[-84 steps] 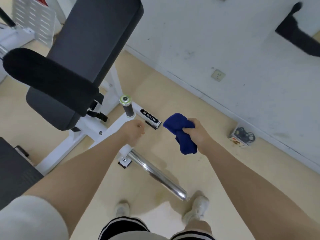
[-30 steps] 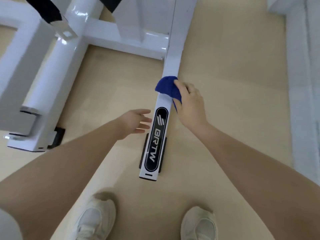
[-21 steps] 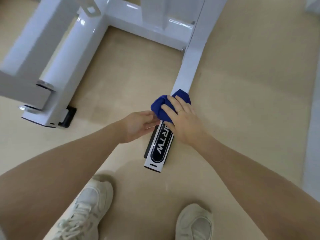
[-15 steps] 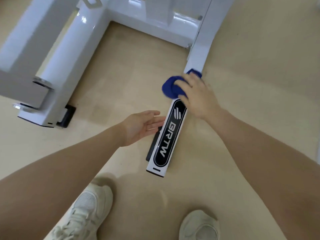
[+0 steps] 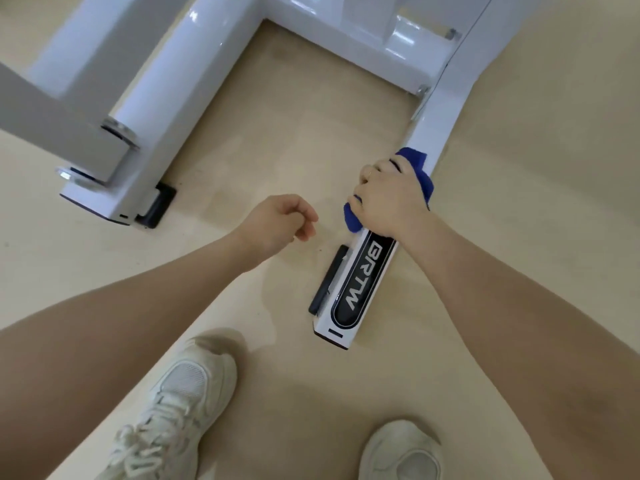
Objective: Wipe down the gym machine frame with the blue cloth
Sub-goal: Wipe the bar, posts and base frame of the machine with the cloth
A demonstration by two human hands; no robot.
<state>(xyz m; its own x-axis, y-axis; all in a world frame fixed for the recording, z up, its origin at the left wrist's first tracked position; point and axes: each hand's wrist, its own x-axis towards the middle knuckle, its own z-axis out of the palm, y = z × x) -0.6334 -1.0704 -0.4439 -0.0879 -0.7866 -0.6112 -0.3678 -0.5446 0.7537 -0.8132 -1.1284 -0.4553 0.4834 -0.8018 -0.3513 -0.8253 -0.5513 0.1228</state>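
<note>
Here, right hand (image 5: 391,199) seemingly pressing blue cloth (image 5: 420,174), frame (image 5: 440,129)

Right hand (image 5: 391,199) on cloth (image 5: 420,169) atop frame leg (image 5: 440,129); left hand (image 5: 280,223) just left, above floor (image 5: 294,133).

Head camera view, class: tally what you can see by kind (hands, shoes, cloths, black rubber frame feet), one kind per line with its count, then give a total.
Bare hands: 2, left hand and right hand
White lace-up shoes: 2
Blue cloths: 1
Black rubber frame feet: 2
Total: 7
</note>
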